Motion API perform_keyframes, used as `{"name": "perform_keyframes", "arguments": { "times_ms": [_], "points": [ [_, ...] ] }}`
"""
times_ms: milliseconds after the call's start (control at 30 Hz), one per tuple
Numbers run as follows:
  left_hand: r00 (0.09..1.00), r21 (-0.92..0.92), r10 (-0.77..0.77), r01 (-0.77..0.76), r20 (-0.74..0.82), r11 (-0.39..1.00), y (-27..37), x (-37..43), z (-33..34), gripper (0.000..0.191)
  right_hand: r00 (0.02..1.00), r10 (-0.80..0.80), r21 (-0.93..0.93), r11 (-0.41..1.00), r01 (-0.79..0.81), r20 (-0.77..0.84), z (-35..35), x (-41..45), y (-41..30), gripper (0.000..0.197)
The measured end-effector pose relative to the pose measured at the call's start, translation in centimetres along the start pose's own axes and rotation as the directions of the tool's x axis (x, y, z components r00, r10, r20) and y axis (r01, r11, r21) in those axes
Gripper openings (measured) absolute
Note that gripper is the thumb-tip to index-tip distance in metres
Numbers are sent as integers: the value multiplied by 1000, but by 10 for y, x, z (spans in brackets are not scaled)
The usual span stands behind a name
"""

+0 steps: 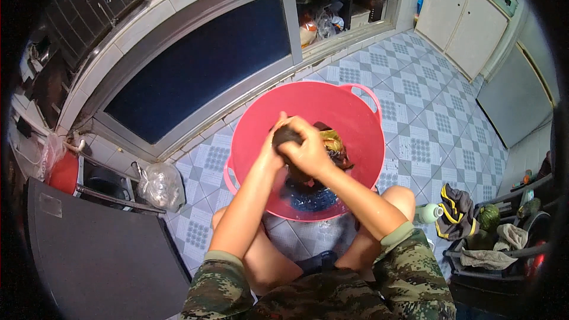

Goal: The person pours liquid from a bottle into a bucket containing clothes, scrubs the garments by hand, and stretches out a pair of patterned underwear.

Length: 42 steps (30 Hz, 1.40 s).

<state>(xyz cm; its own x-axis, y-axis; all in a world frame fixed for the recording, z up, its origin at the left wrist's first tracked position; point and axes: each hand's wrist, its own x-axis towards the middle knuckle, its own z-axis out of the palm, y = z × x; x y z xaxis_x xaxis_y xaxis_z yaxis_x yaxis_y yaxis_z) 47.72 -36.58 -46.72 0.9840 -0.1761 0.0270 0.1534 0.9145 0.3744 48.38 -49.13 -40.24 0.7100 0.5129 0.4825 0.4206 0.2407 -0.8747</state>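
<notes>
A bunched dark cloth point(286, 136) is squeezed between my two hands above a large pink plastic tub point(306, 100). My left hand point(269, 147) grips its left side, while my right hand point(308, 146) wraps over it with the thumb pressed in. Part of the cloth hangs below my hands towards the tub. Inside, right of my right hand, lies a crumpled heap of yellow and dark cloth point(334, 143). Something dark blue and wet-looking point(309, 198) fills the tub's near side; my forearms partly hide it.
A pale green bottle point(429, 213) and a black-and-yellow garment point(458, 213) lie on the tiled floor to the right, beside a dark rack point(484, 271) with a green squash point(489, 218). A tied clear plastic bag point(161, 186) and a dark grey panel point(102, 249) are at left. Low glass-fronted doors point(204, 66) stand beyond.
</notes>
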Motion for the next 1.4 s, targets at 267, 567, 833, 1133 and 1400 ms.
{"name": "perform_keyframes", "arguments": {
  "times_ms": [267, 567, 833, 1133, 1400],
  "points": [
    [761, 394, 202, 76, -616, 916, -35, 15, 0, 31, 947, -213, -462, 883, 83, -238, -13, 21, 37, 19],
    [799, 763, 143, 479, -584, 434, 16, -21, 51, 35, 676, 726, 189, 687, -702, -128, -5, -4, 60, 30],
    [832, 912, 374, 369, -409, 176, 49, -36, 50, 33, 444, 714, 693, -80, -717, 542, 27, -13, 37, 37],
    [648, 988, 745, -114, 155, -106, 67, -45, 112, 33, 781, 393, 845, 17, -534, 486, 34, 37, -9, 34],
    [801, 815, 445, 533, -400, -227, 65, -42, 47, 48, 476, 768, 361, 337, -870, 429, 40, -6, 52, 30]
  ]
}}
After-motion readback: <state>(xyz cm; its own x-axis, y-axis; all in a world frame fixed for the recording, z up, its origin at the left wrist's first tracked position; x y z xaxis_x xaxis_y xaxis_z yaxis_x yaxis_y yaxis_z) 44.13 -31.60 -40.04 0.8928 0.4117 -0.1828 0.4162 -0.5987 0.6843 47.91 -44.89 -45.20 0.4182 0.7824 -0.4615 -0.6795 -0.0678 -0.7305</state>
